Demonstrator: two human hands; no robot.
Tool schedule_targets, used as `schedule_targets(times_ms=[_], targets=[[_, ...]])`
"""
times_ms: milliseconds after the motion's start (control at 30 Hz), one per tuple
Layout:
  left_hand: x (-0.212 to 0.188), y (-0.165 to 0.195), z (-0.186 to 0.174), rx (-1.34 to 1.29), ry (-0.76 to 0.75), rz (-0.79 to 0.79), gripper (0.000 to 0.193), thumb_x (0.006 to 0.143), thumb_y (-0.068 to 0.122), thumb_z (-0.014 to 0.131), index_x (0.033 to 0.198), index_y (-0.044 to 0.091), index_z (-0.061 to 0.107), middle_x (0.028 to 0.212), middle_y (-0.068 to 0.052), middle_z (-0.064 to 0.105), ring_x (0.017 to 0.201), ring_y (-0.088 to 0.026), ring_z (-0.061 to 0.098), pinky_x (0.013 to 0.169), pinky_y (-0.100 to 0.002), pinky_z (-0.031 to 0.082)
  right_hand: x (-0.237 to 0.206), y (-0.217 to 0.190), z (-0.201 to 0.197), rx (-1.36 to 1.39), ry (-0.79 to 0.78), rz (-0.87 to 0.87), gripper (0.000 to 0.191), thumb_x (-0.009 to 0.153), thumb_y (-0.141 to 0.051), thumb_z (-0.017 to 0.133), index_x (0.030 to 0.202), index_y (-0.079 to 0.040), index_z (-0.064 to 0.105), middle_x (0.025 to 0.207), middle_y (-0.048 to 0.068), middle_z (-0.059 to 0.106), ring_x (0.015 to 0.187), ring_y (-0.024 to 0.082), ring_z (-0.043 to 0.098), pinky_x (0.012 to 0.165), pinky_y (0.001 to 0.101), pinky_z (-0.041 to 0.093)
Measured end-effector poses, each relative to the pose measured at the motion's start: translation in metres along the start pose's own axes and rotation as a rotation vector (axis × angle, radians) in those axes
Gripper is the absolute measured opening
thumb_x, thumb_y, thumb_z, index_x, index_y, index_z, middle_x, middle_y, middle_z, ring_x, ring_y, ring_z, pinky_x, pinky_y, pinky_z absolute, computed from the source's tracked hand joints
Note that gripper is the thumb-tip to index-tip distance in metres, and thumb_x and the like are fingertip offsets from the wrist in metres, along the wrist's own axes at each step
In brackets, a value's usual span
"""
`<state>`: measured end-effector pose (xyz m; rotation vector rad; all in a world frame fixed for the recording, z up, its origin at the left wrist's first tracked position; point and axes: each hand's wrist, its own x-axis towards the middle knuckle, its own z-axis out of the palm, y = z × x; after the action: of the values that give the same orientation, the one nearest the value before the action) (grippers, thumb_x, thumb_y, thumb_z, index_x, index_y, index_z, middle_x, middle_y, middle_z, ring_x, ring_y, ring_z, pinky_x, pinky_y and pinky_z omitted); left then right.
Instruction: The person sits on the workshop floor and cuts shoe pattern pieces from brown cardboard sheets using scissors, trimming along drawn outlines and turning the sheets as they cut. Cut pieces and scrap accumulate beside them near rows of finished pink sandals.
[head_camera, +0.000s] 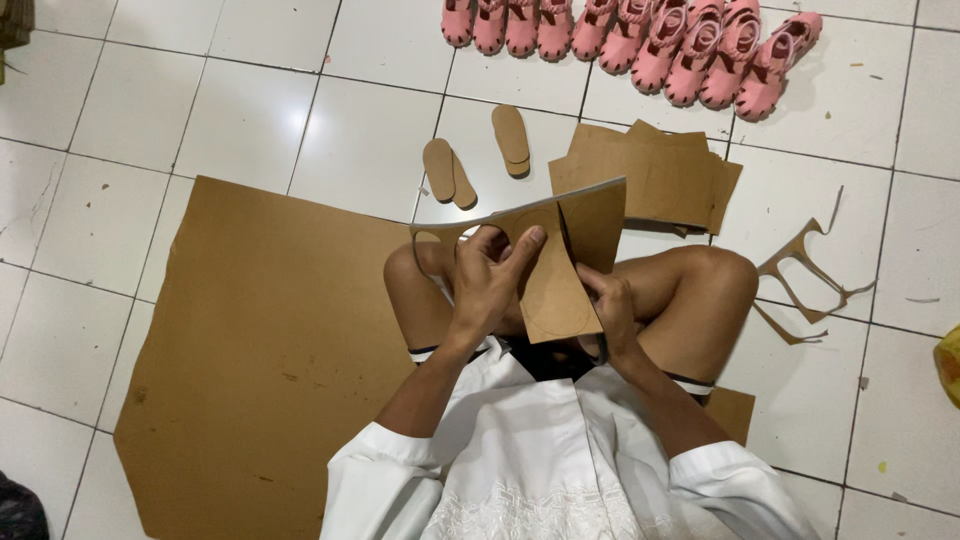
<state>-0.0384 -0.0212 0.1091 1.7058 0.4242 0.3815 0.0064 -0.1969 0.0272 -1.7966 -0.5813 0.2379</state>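
brown board sheet (560, 250) gripped by left hand (490, 285) and right hand (610, 310); four cut soles (475, 160) lie upper centre, uncut sheets (660, 170) remain.

Brown board sheet (560, 265), pink sandals (640, 40), white floor tiles (250, 110), white sleeves (370, 465).

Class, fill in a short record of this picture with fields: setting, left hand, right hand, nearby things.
Setting: person seated cross-legged on a white tiled floor
Left hand: grips a brown cardboard piece with a marked sole outline
Right hand: holds the same piece at its lower right edge
Nearby: large cardboard sheet, stacked cardboard squares, cut-out soles, offcut scrap, row of pink shoes
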Motion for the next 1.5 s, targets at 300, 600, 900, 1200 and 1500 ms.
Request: schedule_targets(times_ms=[300,600,900,1200,1500], targets=[[-0.005,0.0,-0.001,-0.012,-0.067,0.015,0.037,0.094,0.025,0.077,0.073,-0.003,0.064,0.06,0.004,0.055,0.057,-0.003,0.045,0.046,-0.024,0.037,0.006,-0.016,-0.006,0.162,-0.082,0.047,0.035,0.086,-0.02,0.071,0.112,0.003,0.068,0.09,0.009,0.075,0.079,0.011,0.07,0.067,0.0272,0.057],[-0.004,-0.004,-0.003,0.099,-0.084,-0.026,0.046,0.092,0.027,0.079,0.067,-0.005,0.059,0.057,0.0,0.053,0.054,-0.006,0.045,0.046,-0.026,0.036,0.005,-0.014,-0.009,0.116,-0.085,-0.022,0.032,0.086,-0.016,0.071,0.11,0.005,0.068,0.089,0.011,0.077,0.081,0.013,0.071,0.068,0.0293,0.057],[-0.005,-0.002,-0.009,0.145,-0.138,-0.05,0.05,0.091,0.037,0.078,0.068,-0.003,0.059,0.058,-0.001,0.053,0.055,-0.008,0.044,0.047,-0.03,0.037,0.007,-0.015,-0.01,0.099,-0.094,-0.001,0.02,0.091,-0.012,0.066,0.101,0.006,0.067,0.083,0.013,0.076,0.074,0.015,0.071,0.063,0.0284,0.056],[0.001,0.008,-0.017,0.11,-0.226,-0.086,0.044,0.09,0.037,0.076,0.077,-0.004,0.065,0.063,-0.001,0.061,0.058,-0.006,0.052,0.049,-0.027,0.043,0.007,-0.025,-0.015,-0.009,-0.088,-0.034,0.014,0.09,-0.008,0.063,0.092,0.005,0.066,0.067,0.012,0.068,0.057,0.014,0.064,0.052,0.0297,0.048],[0.009,0.009,-0.022,0.161,-0.294,-0.064,0.044,0.089,0.039,0.076,0.08,-0.003,0.067,0.068,-0.002,0.067,0.062,-0.007,0.058,0.054,-0.027,0.048,0.004,-0.028,-0.017,0.001,-0.104,-0.007,0.018,0.093,-0.015,0.064,0.094,0.002,0.069,0.059,0.009,0.062,0.052,0.012,0.057,0.051,0.0291,0.045]])
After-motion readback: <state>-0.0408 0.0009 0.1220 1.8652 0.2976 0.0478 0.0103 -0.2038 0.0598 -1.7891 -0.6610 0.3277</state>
